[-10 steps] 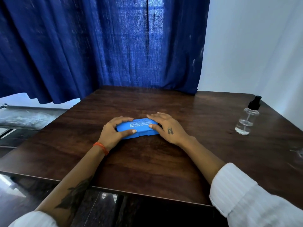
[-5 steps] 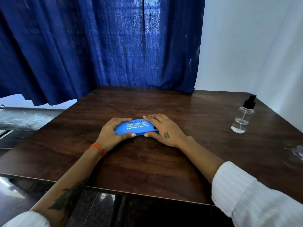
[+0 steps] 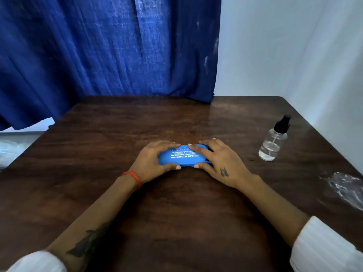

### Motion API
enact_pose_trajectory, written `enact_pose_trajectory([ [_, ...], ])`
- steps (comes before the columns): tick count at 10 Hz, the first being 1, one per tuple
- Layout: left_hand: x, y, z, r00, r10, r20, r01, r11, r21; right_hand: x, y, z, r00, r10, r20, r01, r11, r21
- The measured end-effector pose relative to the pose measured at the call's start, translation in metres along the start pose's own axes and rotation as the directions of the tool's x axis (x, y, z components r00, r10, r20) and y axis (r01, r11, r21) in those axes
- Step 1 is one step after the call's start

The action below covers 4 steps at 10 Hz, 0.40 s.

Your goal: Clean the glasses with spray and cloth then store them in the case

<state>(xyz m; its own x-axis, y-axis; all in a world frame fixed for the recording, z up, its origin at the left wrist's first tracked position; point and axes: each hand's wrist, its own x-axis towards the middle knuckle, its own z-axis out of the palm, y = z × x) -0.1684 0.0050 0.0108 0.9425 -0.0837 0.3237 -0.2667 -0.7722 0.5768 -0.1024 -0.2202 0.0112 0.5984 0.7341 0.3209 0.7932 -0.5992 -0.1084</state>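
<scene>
A closed blue glasses case (image 3: 181,156) with white print lies flat in the middle of the dark wooden table (image 3: 176,213). My left hand (image 3: 151,160) grips its left end, thumb on the near side and fingers over the far edge. My right hand (image 3: 222,163) holds the right end the same way. A clear spray bottle (image 3: 273,143) with a black pump top stands upright to the right, apart from both hands. No glasses or cloth are visible; the inside of the case is hidden.
A crumpled clear plastic wrapper (image 3: 345,187) lies near the table's right edge. A blue curtain (image 3: 110,48) hangs behind the table and a pale wall (image 3: 294,46) stands at the right. A low metal surface (image 3: 11,148) sits beyond the left edge.
Both hands stay on the case, with the thumbs drawn closer together along its near side. The view has shifted slightly, so everything sits a little to the right.
</scene>
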Motion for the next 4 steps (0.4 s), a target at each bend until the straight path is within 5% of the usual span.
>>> enact_pose_trajectory([
  [3, 0.039, 0.033, 0.039, 0.993, -0.049, 0.110, 0.055, 0.997, -0.055, -0.029, 0.032, -0.023, 0.974, 0.219, 0.063, -0.220, 0.975, 0.009],
  [4, 0.043, 0.043, 0.040, 0.978, -0.075, 0.194, 0.064, 0.996, 0.060, -0.029, 0.033, -0.023, 0.961, 0.257, 0.106, -0.262, 0.965, 0.034],
])
